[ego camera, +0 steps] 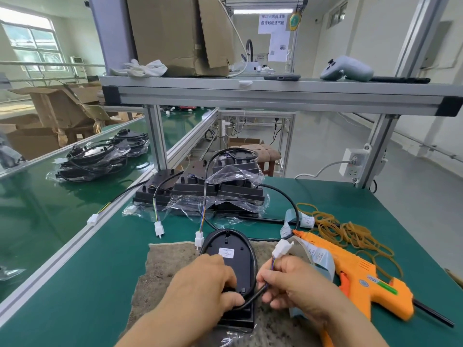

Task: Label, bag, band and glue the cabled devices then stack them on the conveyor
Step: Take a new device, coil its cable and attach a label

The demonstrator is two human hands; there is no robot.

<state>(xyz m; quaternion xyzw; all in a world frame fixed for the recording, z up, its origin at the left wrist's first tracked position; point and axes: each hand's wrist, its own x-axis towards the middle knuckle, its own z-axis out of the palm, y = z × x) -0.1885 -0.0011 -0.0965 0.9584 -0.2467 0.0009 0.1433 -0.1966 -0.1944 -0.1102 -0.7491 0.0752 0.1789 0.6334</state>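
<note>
Black device [231, 265] lies flat on grey cloth [165, 266] on the green table [105, 259], white label [226, 252] facing up. Left hand [203, 284] grips its near end. Right hand [298, 284] pinches the cable [253, 295] below the white connector [283, 247]. Glue gun [360, 279] and rubber bands [350, 234] lie to the right.

Device [229, 256] on mat [165, 271] at bench front; glue gun [360, 279] just right of mat, rubber bands [350, 231] behind gun; pile of devices [213, 191] behind mat; bagged stack [92, 161] on conveyor [37, 209], left.
</note>
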